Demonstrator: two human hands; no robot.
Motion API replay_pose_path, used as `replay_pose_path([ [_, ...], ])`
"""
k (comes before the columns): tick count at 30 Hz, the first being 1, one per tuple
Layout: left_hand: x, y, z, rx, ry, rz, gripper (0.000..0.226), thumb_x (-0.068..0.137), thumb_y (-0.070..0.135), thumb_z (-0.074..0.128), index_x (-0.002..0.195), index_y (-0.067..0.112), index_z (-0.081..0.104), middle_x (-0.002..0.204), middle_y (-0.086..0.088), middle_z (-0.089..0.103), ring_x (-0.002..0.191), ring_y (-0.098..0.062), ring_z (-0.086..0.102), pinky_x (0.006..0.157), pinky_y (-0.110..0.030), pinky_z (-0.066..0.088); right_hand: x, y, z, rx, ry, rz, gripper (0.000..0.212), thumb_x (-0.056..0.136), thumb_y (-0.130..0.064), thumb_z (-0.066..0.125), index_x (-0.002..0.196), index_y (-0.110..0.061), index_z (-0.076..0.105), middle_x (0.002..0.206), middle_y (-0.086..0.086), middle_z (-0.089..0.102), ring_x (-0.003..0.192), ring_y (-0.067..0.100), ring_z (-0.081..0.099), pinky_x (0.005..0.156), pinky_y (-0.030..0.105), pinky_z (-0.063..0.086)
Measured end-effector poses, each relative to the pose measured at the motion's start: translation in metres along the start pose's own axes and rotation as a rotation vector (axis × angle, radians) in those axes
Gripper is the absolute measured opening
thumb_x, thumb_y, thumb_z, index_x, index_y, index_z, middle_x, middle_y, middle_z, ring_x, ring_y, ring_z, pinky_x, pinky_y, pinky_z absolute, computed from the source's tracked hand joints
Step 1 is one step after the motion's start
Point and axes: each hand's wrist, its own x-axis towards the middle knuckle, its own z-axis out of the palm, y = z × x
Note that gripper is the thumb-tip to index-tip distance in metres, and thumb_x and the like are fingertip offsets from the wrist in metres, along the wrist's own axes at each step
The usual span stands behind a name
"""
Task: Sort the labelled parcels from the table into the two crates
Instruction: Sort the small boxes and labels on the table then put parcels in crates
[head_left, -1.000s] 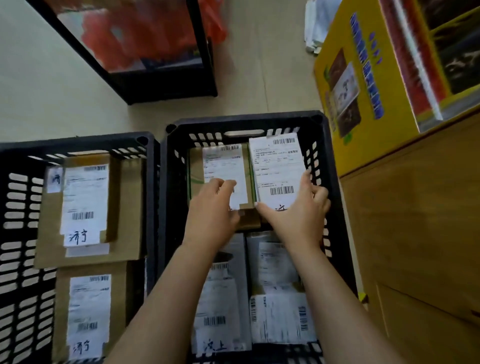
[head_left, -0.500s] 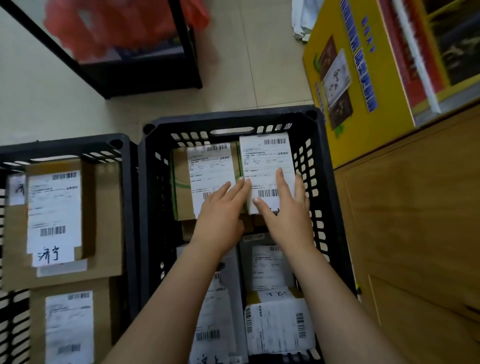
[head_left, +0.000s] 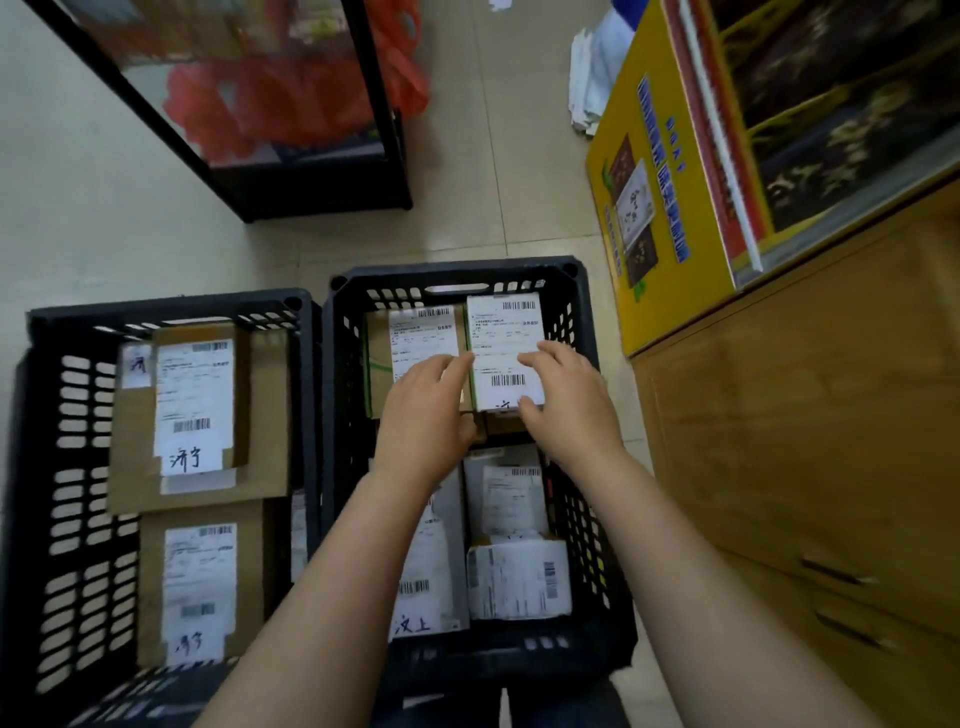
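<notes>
Two black crates stand side by side on the floor. The left crate (head_left: 156, 312) holds two brown cardboard parcels (head_left: 197, 415) with white labels. Several labelled parcels fill the right crate (head_left: 457, 273). At its far end a white-labelled parcel (head_left: 501, 332) lies next to a brown one (head_left: 410, 338). My right hand (head_left: 566, 410) rests on the white parcel, fingers on the label and thumb at its near edge. The fingers of my left hand (head_left: 426, 410) reach across the brown parcel and touch the white parcel's left edge.
A wooden cabinet (head_left: 805, 415) with drawers stands close against the right crate. A yellow printed box (head_left: 660, 208) sits beyond the cabinet. A black-framed glass case (head_left: 291, 104) with red bags stands on the tiled floor behind the crates.
A second ago my right hand gripped the white parcel above the crate's far end. It now lies set down beside the brown one. Both hands have drawn back slightly.
</notes>
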Motion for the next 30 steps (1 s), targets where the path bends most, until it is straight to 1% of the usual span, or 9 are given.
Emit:
replay_pose_path([
  [2, -0.021, 0.016, -0.014, -0.007, 0.057, -0.014, 0.062, 0.078, 0.011, 0.069, 0.137, 0.012, 0.049, 0.125, -0.007, 0.058, 0.113, -0.027, 0.053, 0.092, -0.038, 0.045, -0.020, -0.009, -0.021, -0.006, -0.001, -0.067, 0.045, 0.090, -0.015, 0.060, 0.134, -0.019, 0.053, 0.139, 0.000, 0.047, 0.128, 0.019, 0.041, 0.107, 0.030, 0.029],
  [5, -0.058, 0.042, -0.030, -0.005, 0.149, -0.033, 0.056, 0.075, 0.011, 0.072, 0.129, 0.012, 0.056, 0.116, -0.007, 0.061, 0.103, -0.028, 0.058, 0.084, -0.041, 0.049, -0.051, -0.019, -0.050, -0.017, -0.002, -0.184, 0.038, 0.089, -0.013, 0.061, 0.127, -0.018, 0.058, 0.129, -0.001, 0.053, 0.118, 0.019, 0.046, 0.100, 0.027, 0.032],
  [11, -0.132, 0.095, -0.060, 0.002, 0.379, -0.210, 0.055, 0.076, 0.017, 0.073, 0.129, 0.014, 0.056, 0.120, -0.005, 0.060, 0.110, -0.025, 0.055, 0.094, -0.043, 0.047, -0.106, -0.041, -0.098, 0.023, 0.030, -0.426, 0.035, 0.085, -0.012, 0.065, 0.119, -0.018, 0.061, 0.122, -0.003, 0.056, 0.115, 0.017, 0.049, 0.101, 0.032, 0.039],
  [15, -0.184, 0.117, -0.085, 0.029, 0.544, -0.345, 0.053, 0.077, 0.017, 0.073, 0.128, 0.014, 0.057, 0.120, -0.003, 0.058, 0.111, -0.024, 0.054, 0.096, -0.044, 0.045, -0.138, -0.068, -0.115, 0.056, -0.007, -0.611, 0.035, 0.085, -0.010, 0.065, 0.119, -0.017, 0.061, 0.122, -0.002, 0.056, 0.115, 0.019, 0.050, 0.101, 0.038, 0.043],
  [17, -0.211, 0.122, -0.099, 0.058, 0.602, -0.408, 0.052, 0.079, 0.019, 0.072, 0.128, 0.015, 0.057, 0.121, -0.003, 0.058, 0.112, -0.023, 0.053, 0.098, -0.044, 0.044, -0.155, -0.085, -0.118, 0.078, -0.039, -0.714, 0.035, 0.085, -0.010, 0.066, 0.119, -0.017, 0.061, 0.123, 0.000, 0.056, 0.117, 0.020, 0.049, 0.101, 0.040, 0.043],
  [22, -0.284, 0.130, -0.129, 0.105, 0.765, -0.603, 0.051, 0.075, 0.018, 0.074, 0.123, 0.015, 0.060, 0.119, -0.003, 0.059, 0.112, -0.025, 0.054, 0.099, -0.045, 0.044, -0.200, -0.129, -0.117, 0.087, -0.087, -0.953, 0.034, 0.083, -0.011, 0.068, 0.117, -0.017, 0.063, 0.120, -0.002, 0.056, 0.114, 0.017, 0.051, 0.098, 0.036, 0.044],
  [26, -0.349, 0.135, -0.141, 0.143, 0.881, -0.787, 0.053, 0.076, 0.018, 0.074, 0.127, 0.016, 0.058, 0.123, -0.003, 0.058, 0.114, -0.024, 0.052, 0.098, -0.040, 0.040, -0.244, -0.166, -0.103, 0.081, -0.143, -1.120, 0.037, 0.080, -0.010, 0.071, 0.116, -0.015, 0.064, 0.118, 0.000, 0.058, 0.111, 0.020, 0.053, 0.096, 0.039, 0.047],
  [28, -0.384, 0.138, -0.143, 0.151, 0.935, -0.878, 0.054, 0.077, 0.018, 0.073, 0.128, 0.018, 0.057, 0.123, -0.002, 0.057, 0.114, -0.023, 0.051, 0.097, -0.037, 0.039, -0.271, -0.186, -0.093, 0.082, -0.194, -1.207, 0.041, 0.078, -0.009, 0.072, 0.118, -0.014, 0.063, 0.119, 0.003, 0.058, 0.110, 0.022, 0.053, 0.095, 0.038, 0.047],
  [30, -0.420, 0.141, -0.144, 0.156, 0.983, -0.968, 0.055, 0.077, 0.018, 0.072, 0.129, 0.017, 0.056, 0.124, -0.003, 0.057, 0.115, -0.024, 0.051, 0.099, -0.039, 0.040, -0.301, -0.204, -0.082, 0.078, -0.245, -1.298, 0.044, 0.078, -0.010, 0.073, 0.120, -0.015, 0.062, 0.121, 0.002, 0.057, 0.111, 0.021, 0.053, 0.095, 0.036, 0.046],
])
